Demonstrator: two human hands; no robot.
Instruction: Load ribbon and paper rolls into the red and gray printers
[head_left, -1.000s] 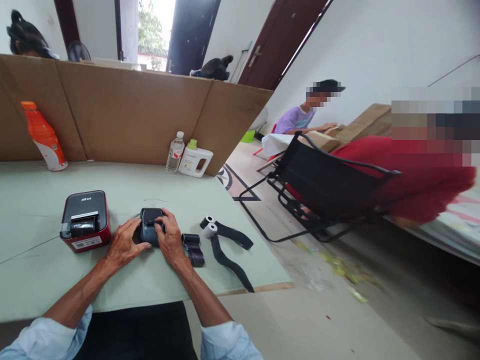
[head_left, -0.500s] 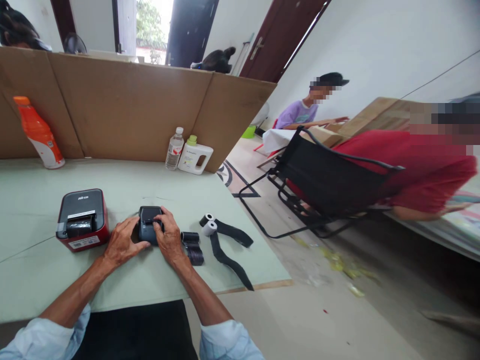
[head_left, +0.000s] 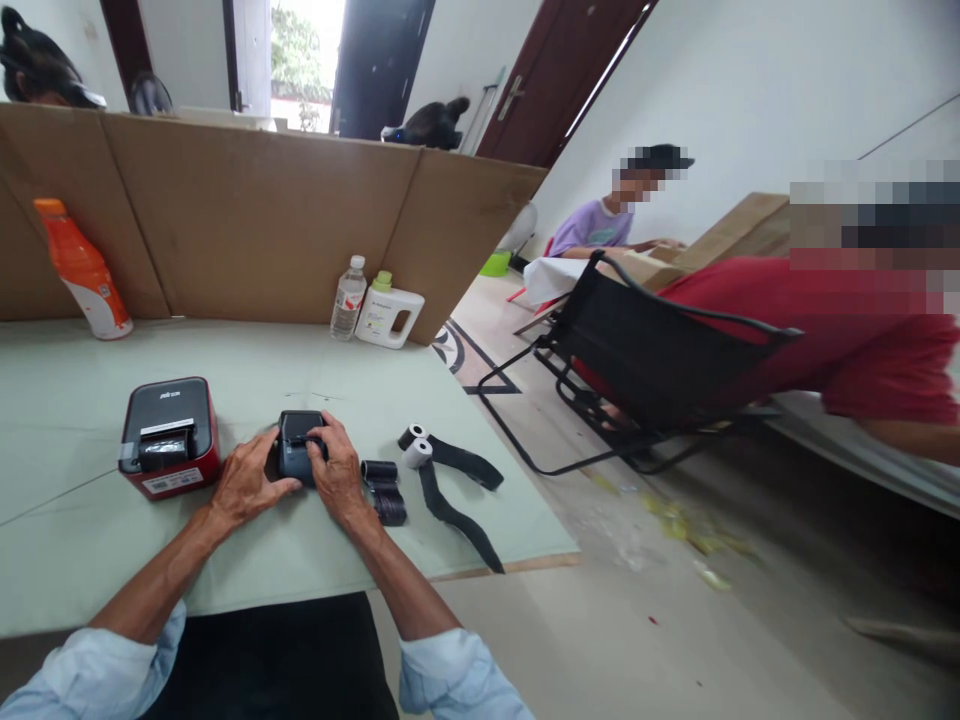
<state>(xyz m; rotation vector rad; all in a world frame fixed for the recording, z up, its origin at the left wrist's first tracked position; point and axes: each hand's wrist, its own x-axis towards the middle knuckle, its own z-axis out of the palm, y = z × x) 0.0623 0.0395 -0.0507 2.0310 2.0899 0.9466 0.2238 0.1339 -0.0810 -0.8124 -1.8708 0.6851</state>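
A small dark printer-like device stands on the pale green table between my hands. My left hand grips its left side, the thumb reaching along the front edge. On its right side, my right hand is closed around it, with the thumb pressed on top. Just right of that hand lie several dark rolls wrapped in shiny film. Beyond them are a white paper roll and a black strip trailing toward the table's edge. The larger red and black label printer sits left of my left hand.
A cardboard partition closes off the table's back. Against it stand an orange bottle, a water bottle and a white jug. Right of the table is a black folding chair with a person in red.
My hands keep the same hold on the small device. The view shifts very slightly. At the right, the person in red has moved an arm.
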